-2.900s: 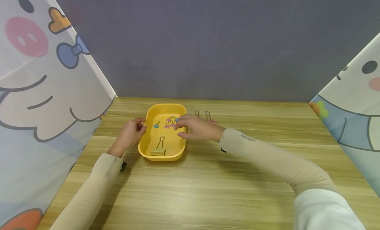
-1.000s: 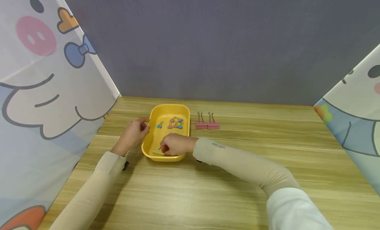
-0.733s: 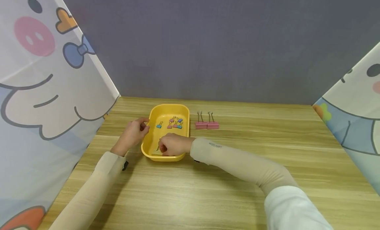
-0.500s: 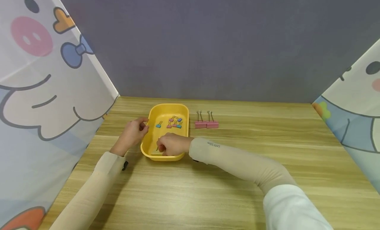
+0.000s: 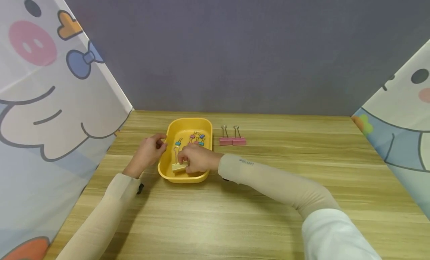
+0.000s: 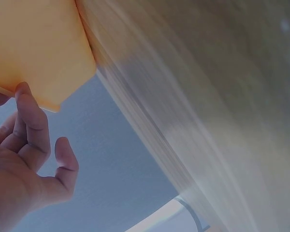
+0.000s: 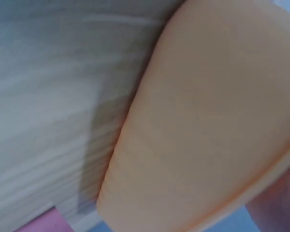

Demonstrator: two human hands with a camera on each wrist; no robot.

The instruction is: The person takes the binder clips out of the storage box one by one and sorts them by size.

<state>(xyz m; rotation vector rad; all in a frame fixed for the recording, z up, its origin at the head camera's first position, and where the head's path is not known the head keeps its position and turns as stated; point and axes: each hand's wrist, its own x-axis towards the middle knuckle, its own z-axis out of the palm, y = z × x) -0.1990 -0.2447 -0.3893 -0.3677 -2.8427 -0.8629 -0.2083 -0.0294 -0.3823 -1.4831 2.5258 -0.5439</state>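
In the head view, a yellow tray (image 5: 186, 179) lies on the wooden table. My left hand (image 5: 149, 152) pinches its left rim; the left wrist view has those curled fingers (image 6: 35, 118) against the rim. Inside the tray's near half, my right hand (image 5: 199, 158) pinches a large gold binder clip (image 5: 178, 168) by its right part. That clip tilts slightly, its wire handle pointing away from me. Several small pink and blue binder clips, such as a blue clip (image 5: 178, 143), lie in the far half. The tray's wall (image 7: 203, 111) hides most of the right hand in the right wrist view.
Two large pink binder clips, a left one (image 5: 226, 141) and a right one (image 5: 239, 141), stand side by side on the table (image 5: 268, 222), right of the tray. A grey panel (image 5: 221, 58) rises behind, with cartoon-printed panels at both sides.
My right hand came from the tray's right rim to the gold clip, took hold of it and has raised and turned it slightly. The left hand has stayed at the rim.
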